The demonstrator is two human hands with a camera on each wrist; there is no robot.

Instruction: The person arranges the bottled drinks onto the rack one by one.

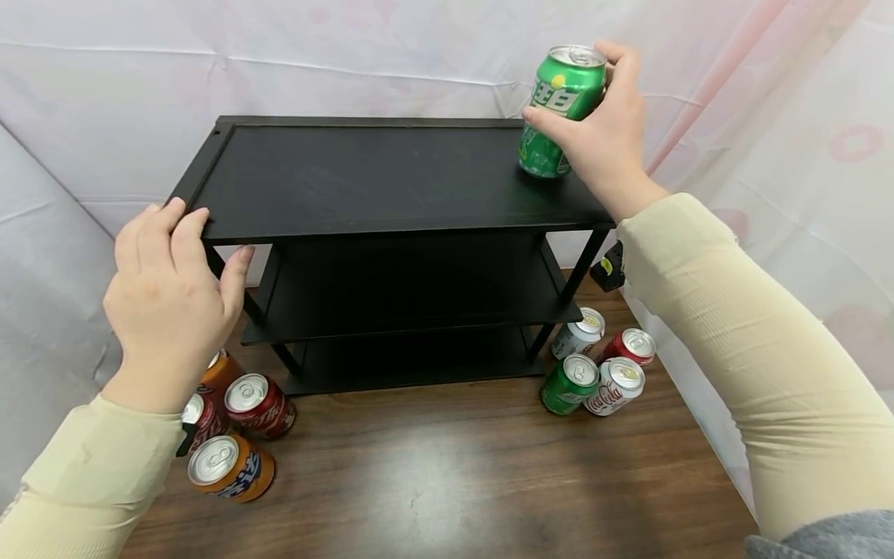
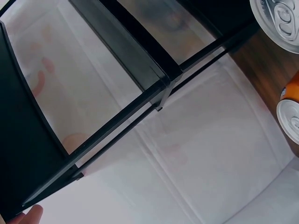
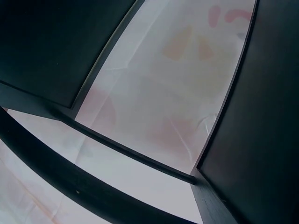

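Head view: the held can (image 1: 574,89) is glossy green, silver-topped, white-lettered.

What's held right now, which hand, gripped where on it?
Right hand holds a green can by its side wall: thumb in front, fingers around the far side. Left hand is at the black rack's left end; no clear grip.

Viewing remotely, I record a makeshift, curtained-off space; I cannot determine the building type. Evidence: pale cloth (image 1: 363,66), faintly pink-patterned in places, hangs behind and on both sides of the black shelf (image 1: 377,175); a wood-grain surface (image 1: 447,473) extends in front of it.
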